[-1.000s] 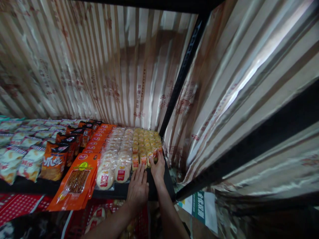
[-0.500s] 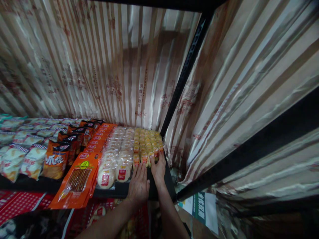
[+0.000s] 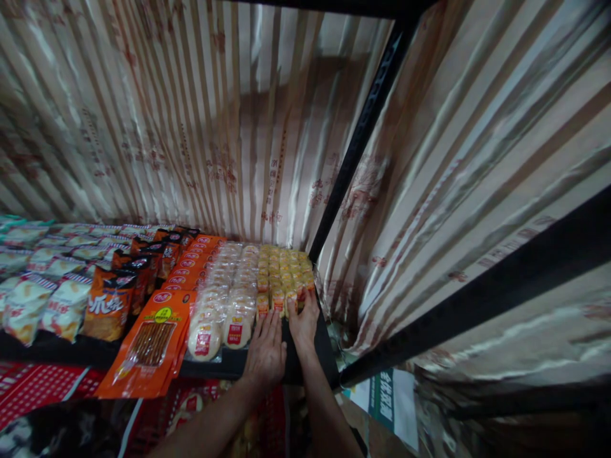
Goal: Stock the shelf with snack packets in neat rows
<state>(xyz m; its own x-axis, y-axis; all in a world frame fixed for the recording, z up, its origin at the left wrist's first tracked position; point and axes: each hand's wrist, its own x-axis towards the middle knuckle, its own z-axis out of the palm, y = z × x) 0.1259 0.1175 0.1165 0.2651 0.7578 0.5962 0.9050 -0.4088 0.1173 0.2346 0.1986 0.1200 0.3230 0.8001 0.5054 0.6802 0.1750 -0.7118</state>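
Small yellow snack packets [image 3: 281,270] stand in tight rows at the right end of a black shelf [image 3: 296,369]. My left hand [image 3: 265,350] lies with fingers stretched out flat, its fingertips against the front packets with red and orange labels. Beside it, my right hand [image 3: 304,324] curls its thumb and fingers around a packet at the row's front right corner; the fingers partly hide it. Just left of my hands are two rows of round, pale crackers [image 3: 237,326] in clear wrappers with red labels.
Orange bags of brown sticks [image 3: 151,343] overhang the shelf edge. Further left stand orange-and-black snack bags [image 3: 105,308] and white snack bags [image 3: 67,305]. A black post [image 3: 356,149] rises at the back right corner, before a striped curtain [image 3: 191,114]. Red perforated baskets [image 3: 38,391] sit below.
The view has shifted very slightly. Both hands keep the same place at the front of the yellow packets.
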